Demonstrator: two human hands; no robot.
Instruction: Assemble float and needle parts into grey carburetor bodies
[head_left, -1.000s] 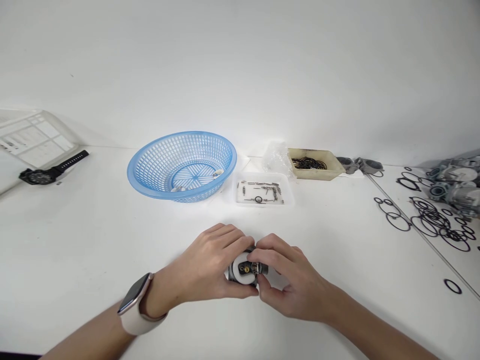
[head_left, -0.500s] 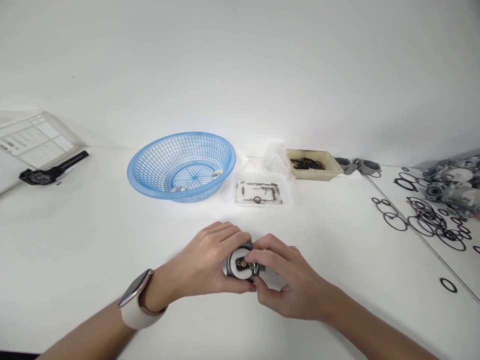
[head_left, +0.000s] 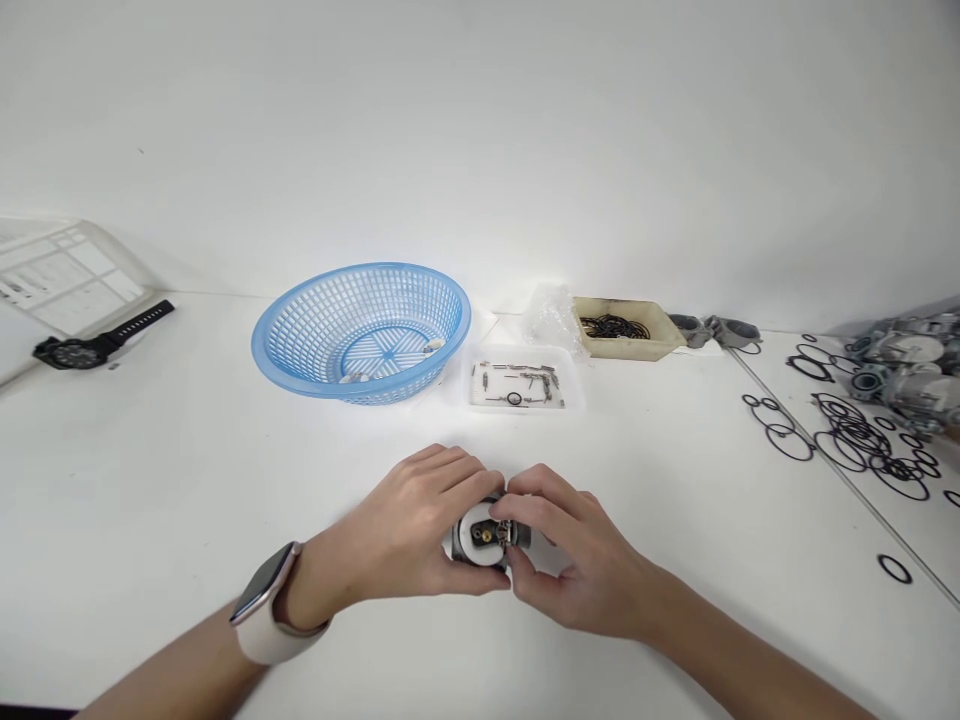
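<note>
White tabletop point(head_left: 187, 480) fills the lower frame. Blue plastic mesh basket point(head_left: 361, 330) upper centre-left, a few small pieces inside. Clear shallow tray of small metal pins and springs point(head_left: 517, 386) just right of it; beige tub of black rubber rings point(head_left: 626, 328) further right. Loose black O-rings point(head_left: 862, 435) at right edge.

Bottom centre: left hand point(head_left: 409, 535) closed around small round grey metal part with white face and brass centre point(head_left: 484, 535). Right hand point(head_left: 574, 560) pinches at its right side, fingertips together on a tiny fitting. Judged: seating a small piece; next calls for fine alignment.
</note>
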